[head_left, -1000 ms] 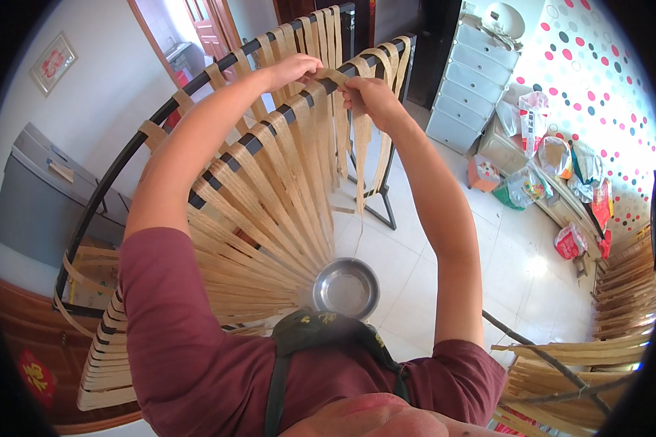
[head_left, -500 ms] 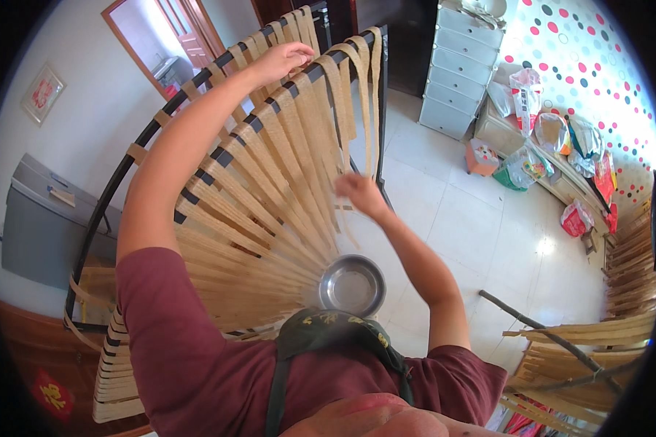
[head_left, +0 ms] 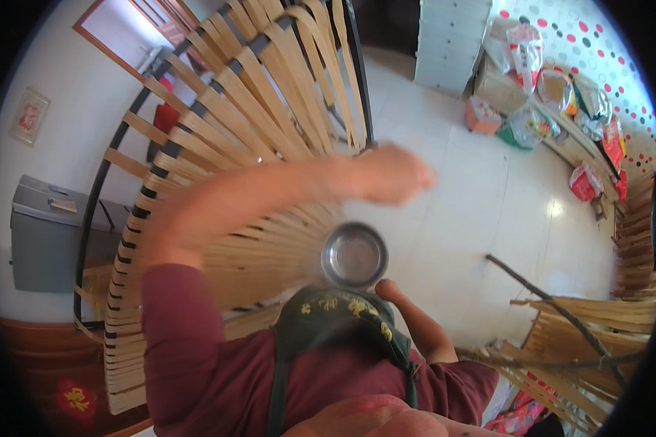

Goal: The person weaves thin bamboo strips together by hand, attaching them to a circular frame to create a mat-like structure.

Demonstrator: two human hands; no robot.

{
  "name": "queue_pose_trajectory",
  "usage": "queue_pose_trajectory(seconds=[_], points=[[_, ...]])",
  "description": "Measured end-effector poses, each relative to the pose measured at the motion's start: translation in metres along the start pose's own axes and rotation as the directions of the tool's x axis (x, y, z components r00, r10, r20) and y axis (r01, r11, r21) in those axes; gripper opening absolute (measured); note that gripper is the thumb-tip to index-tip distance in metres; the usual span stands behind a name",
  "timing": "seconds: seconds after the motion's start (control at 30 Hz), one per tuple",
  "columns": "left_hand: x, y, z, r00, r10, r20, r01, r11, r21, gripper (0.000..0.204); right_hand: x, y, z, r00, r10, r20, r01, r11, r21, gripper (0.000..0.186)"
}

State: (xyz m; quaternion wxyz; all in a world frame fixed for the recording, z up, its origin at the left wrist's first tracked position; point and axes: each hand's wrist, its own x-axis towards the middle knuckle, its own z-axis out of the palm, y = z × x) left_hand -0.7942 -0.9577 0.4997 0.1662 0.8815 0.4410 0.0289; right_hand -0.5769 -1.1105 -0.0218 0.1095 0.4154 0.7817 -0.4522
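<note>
My left arm reaches across the front of a rack of long, flat tan strips, which hang over black bars. My left hand, smeared by motion, is past the rack's right side above the pale floor. Its fingers cannot be made out, nor whether they hold anything. Low by the apron, close to the rim of a round metal basin, is my right hand. It looks rounded, but its fingers are mostly hidden.
At far right, more tan strips hang beside a dark wooden pole. A grey drawer cabinet stands at the back, with plastic bags along the dotted wall. On the left is a grey chest-like appliance.
My left hand has left the rack's top bar and swung right and nearer. My right hand has dropped from beside the hanging strips to the apron. The whole view has shifted.
</note>
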Motion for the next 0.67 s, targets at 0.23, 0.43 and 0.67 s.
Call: queue_pose_trajectory(seconds=[0.23, 0.43, 0.67], points=[[-0.016, 0.159, 0.187, 0.961, 0.276, -0.025, -0.184, 0.571, -0.800, 0.017, -0.084, 0.100, 0.047, 0.965, 0.261, -0.027, -0.248, 0.940, 0.234, 0.029], [-0.105, 0.190, 0.124, 0.880, 0.408, -0.244, -0.153, -0.244, -0.958, 0.013, -0.162, 0.130, 0.090, 0.786, 0.604, 0.135, -0.582, 0.647, 0.493, 0.024], [-0.195, 0.235, 0.122, 0.574, 0.362, -0.735, -0.345, -0.707, -0.618, 0.048, -0.271, 0.132, 0.124, 0.827, 0.562, 0.022, -0.537, 0.777, 0.329, 0.026]])
